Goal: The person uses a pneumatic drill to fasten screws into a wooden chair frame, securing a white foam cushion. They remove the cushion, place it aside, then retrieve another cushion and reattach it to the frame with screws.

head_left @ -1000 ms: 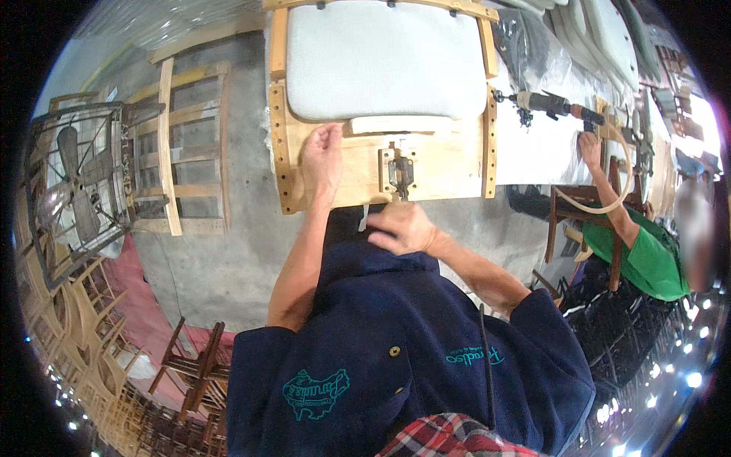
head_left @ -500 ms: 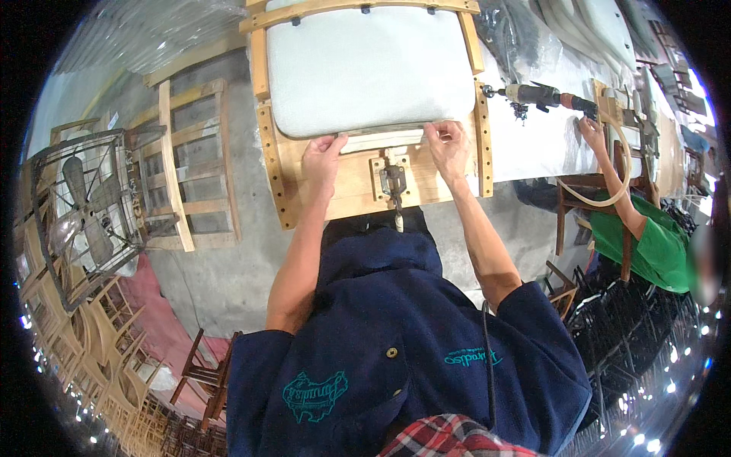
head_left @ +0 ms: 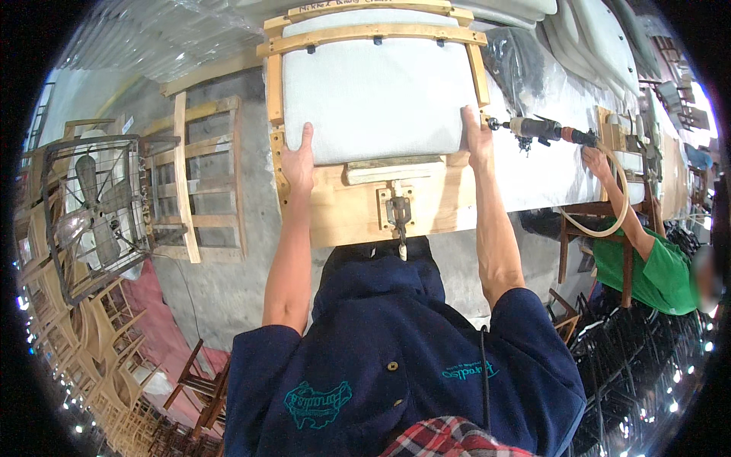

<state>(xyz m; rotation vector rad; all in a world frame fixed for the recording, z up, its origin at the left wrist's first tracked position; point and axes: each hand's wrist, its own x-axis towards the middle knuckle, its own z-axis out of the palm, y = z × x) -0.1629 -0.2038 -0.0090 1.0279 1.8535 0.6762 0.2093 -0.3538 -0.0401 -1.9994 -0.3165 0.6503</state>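
Note:
A light grey upholstered chair panel lies flat in a wooden jig. At its near left corner, my left hand grips the side edge, thumb pointing away from me. My right hand grips the opposite edge beside the right rail; its fingers are partly hidden. Against the panel's near edge sits a pale wooden bar, which neither hand touches. Behind the bar a metal toggle clamp is mounted on the board, its handle toward me. A wooden crossbar with dark fittings spans the panel's far part.
To the right lies a power drill with a hose, near a co-worker's hand and green sleeve. Stacked grey panels are at the far right. On the left stand a caged fan and a slatted wooden frame.
Both hands have let go of the wooden bar and moved outward and away to the panel's sides. The whole jig appears slightly lower and further right in view.

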